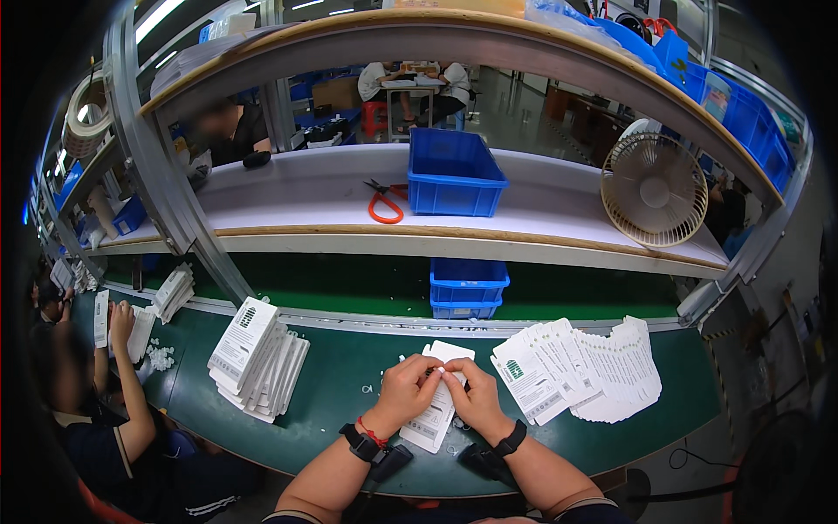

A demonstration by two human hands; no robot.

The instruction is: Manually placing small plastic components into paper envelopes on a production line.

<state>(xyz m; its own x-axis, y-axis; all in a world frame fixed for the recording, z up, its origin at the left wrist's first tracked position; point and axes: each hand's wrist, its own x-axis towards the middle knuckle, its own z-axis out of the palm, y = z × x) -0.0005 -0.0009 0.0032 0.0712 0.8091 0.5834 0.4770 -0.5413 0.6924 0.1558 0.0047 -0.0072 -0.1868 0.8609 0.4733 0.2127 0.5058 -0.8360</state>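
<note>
In the head view, we are pinching a small white piece (442, 369) between our left hand (404, 390) and right hand (479, 402), each grip narrow, over a printed card (425, 431) lying on the desk (336, 371); stacked cards (247, 339) leftward and fanned cards (567, 374) rightward are showing green marks (516, 371) and fine dark print.

The only view comes from the person's head, through the left one of two fisheye cameras worn side by side. It looks forward and steeply down across the green worktop (336, 375), near enough that the left hand (406, 386) and right hand (477, 397) sit below centre, with the forearms (327, 476) entering from the lower edge. Its wide field also takes in the white shelf (305, 192) and distant floor (511, 113), straight edges bowing toward the black rim.
</note>
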